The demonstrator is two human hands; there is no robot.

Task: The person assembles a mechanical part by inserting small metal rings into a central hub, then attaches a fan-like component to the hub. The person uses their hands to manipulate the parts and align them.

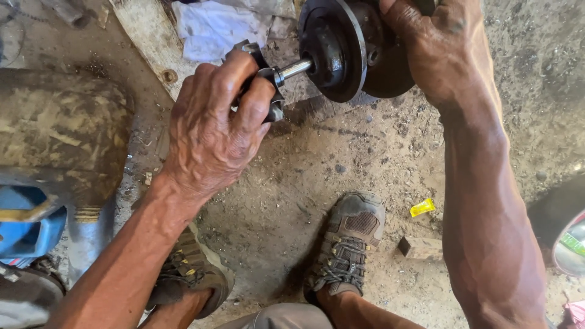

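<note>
Left hand [213, 131] clamped around dark handle of a tool [268, 82], fingers wrapped tight; its bright steel shaft runs straight into centre of a black disc-shaped hub [332, 52]. Right hand [442, 52] closed over hub's far side from above, gripping it. Hub held off the ground at top of view, above dirt floor [365, 146]. Two worn shoes [347, 244] planted below on the dirt. Yellow scrap [422, 207] and small wood block [420, 248] just right of the right shoe. Blue-and-grey machine [36, 183] at left edge.
</note>
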